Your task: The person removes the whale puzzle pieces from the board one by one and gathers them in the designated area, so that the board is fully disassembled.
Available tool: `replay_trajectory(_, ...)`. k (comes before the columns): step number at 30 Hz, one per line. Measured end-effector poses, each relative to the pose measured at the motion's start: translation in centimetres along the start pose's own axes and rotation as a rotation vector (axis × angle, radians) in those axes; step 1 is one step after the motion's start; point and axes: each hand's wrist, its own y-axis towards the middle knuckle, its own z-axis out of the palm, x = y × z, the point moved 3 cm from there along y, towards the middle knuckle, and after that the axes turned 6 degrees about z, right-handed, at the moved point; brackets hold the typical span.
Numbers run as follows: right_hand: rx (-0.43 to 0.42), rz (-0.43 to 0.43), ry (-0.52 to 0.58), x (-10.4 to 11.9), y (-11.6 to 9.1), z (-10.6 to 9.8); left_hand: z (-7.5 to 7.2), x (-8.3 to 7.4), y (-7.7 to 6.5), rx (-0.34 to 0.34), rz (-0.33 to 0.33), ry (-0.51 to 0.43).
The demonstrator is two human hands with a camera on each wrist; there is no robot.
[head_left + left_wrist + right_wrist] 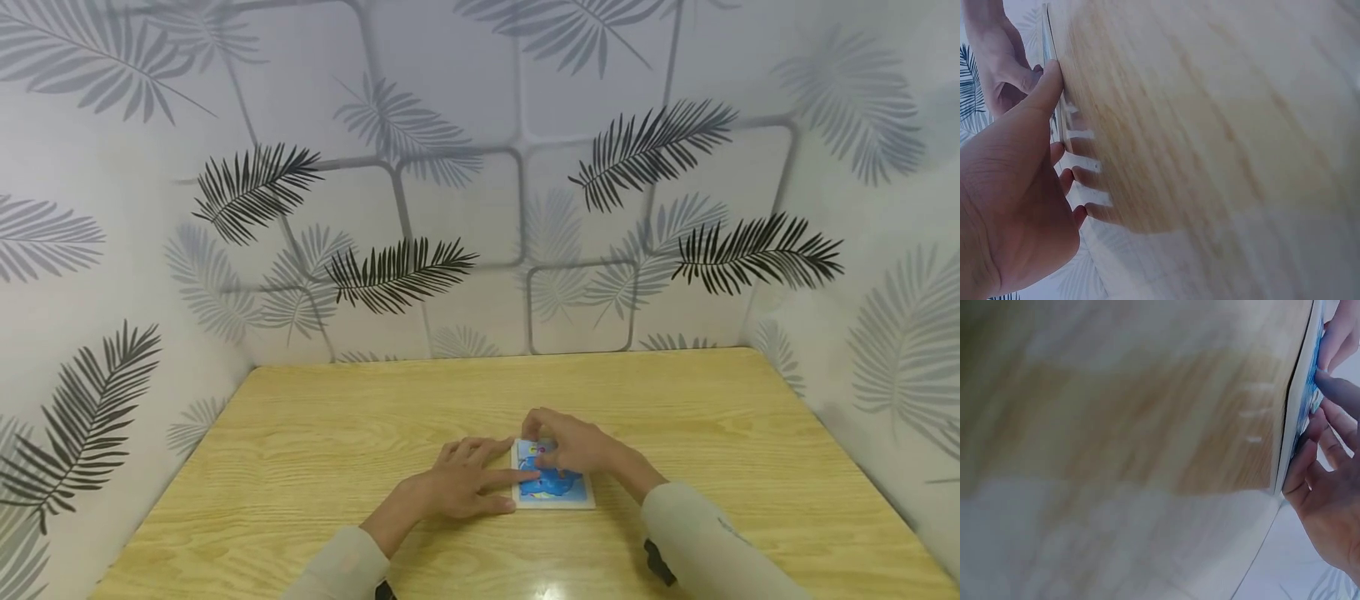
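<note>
A small square picture board [553, 493] with a pale border and a blue cartoon animal lies flat on the table. My left hand [468, 482] is at its left side, fingers spread; one finger reaches onto the picture and others touch the table and the board's edge. Bent over the board's far part is my right hand [573, 443], thumb and fingertips down on the picture. In the right wrist view, thumb and fingers of the right hand [1332, 500] meet the board [1297, 394] near its edge; whether they pinch a loose part is hidden. The left wrist view shows the left hand [1016, 187] beside the thin board edge.
The wood-grain table [337, 417] extends around the board on all sides. Behind it and at both sides stand pale wall panels [465, 208] with feather-leaf prints. Dark bands show under both sleeves [712, 533].
</note>
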Motion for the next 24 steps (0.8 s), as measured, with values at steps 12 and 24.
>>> replay_trajectory(12,-0.082,0.077,-0.010,0.11,-0.35,0.03,-0.12,-0.04,0.23,0.002,-0.011,0.008)
replay_trajectory(24,-0.140,0.002,-0.232,0.57,-0.04,0.34,0.15,0.19,0.08,-0.013,0.011,0.029)
